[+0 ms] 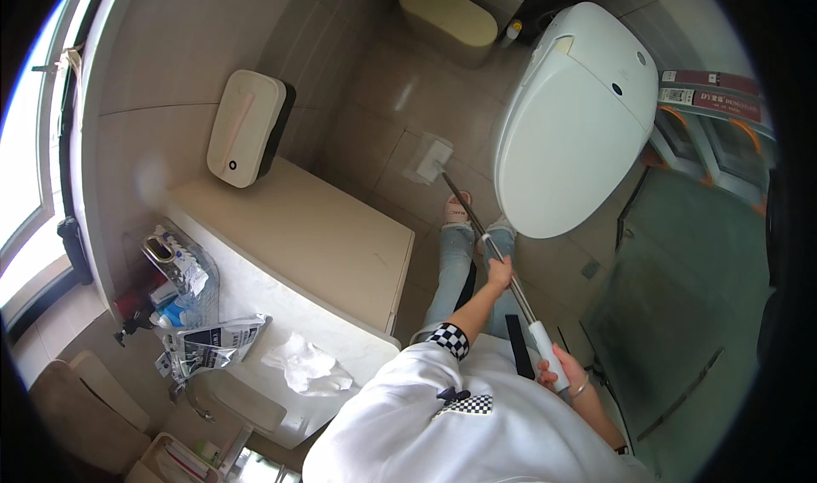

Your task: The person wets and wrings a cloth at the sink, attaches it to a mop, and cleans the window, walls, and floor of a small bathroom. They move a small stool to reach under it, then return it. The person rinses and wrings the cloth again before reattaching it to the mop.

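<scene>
My left hand (500, 273) grips the metal pole of a floor mop (469, 208) partway down its length. Around the mop's white handle (547, 349), near the upper end, my right hand (565, 369) is closed. The pole slants away from me to a flat mop head (434, 160), which lies on the brown tiled floor (376, 100) with a pale cloth showing around its white plate. A foot in a pink slipper (457, 208) stands just short of the mop head. The other foot is mostly hidden by the pole and the toilet lid.
A white toilet (568, 132) stands right of the mop head, with a cream bin (450, 20) beyond. At left is a beige cabinet (306, 227) beside a white counter (255, 279) holding bottles, a foil pouch (214, 346) and crumpled tissue (309, 365). A glass panel (683, 279) borders the right.
</scene>
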Demonstrator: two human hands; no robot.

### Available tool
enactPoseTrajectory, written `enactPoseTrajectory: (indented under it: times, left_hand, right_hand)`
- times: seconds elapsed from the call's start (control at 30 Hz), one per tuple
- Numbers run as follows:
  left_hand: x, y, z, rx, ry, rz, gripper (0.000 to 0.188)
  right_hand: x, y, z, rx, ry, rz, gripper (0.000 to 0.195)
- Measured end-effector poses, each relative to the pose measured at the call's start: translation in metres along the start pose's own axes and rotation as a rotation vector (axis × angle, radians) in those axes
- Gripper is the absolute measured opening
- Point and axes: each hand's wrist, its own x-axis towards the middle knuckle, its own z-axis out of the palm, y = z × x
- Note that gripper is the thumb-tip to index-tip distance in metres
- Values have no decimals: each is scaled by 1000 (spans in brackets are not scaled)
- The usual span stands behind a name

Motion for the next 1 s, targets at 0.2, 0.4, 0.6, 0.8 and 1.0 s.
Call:
enactPoseTrajectory:
  times: [0.2, 0.4, 0.6, 0.8, 1.0]
  left_hand:
    - [-29, 42, -35, -218, 37, 178, 35]
    - [38, 128, -128, -309, 297, 349, 32]
    - [77, 142, -132, 226, 286, 143, 37]
    - [7, -16, -10, 246, -63, 69, 51]
    - [7, 40, -51, 208, -34, 251, 56]
  right_hand:
    - [2, -2, 41, -243, -141, -76, 39]
    - [108, -26, 101, -296, -351, -127, 31]
    - [134, -31, 96, -44, -426, -114, 24]
    - [10, 41, 4, 135, -37, -120, 32]
    - [24, 45, 65, 30, -156, -250, 30]
